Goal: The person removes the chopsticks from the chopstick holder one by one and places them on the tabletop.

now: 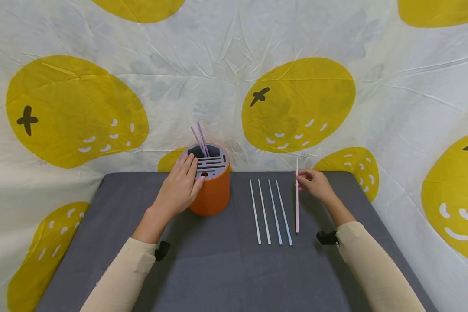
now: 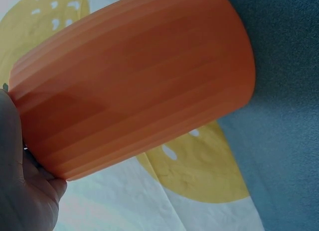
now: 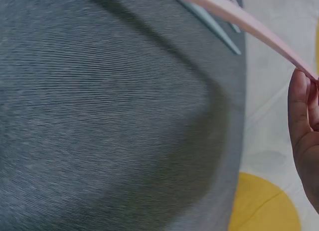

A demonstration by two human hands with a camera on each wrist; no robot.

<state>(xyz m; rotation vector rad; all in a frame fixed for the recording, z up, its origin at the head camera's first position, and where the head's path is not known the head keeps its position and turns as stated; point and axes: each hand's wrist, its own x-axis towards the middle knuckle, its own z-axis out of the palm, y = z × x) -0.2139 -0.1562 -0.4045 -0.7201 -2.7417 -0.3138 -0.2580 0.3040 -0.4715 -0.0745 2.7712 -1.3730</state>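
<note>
— Hands first, head view?
— Left hand (image 1: 180,186) lies flat w/ straight fingers on the slotted grey lid (image 1: 208,164) of the orange holder (image 1: 212,195). Right hand (image 1: 313,182) pinches the pink straw (image 1: 297,199) near its far end; near end touches the grey mat (image 1: 203,268).
— Anything else nearby?
— Two purple straws (image 1: 200,139) stand in the holder, just past the left fingertips. Four pale straws (image 1: 271,211) lie in a row betw. the hands, just left of the pink one.
— Left wrist view?
— Holder's ribbed orange wall (image 2: 134,81) fills it, palm edge (image 2: 22,191) touching at lower left — fingers out of view there.
— Right wrist?
— Fingertips (image 3: 301,116) grip the pink straw (image 3: 239,19), which slants over the mat (image 3: 109,121); pale straws (image 3: 214,22) beyond.
</note>
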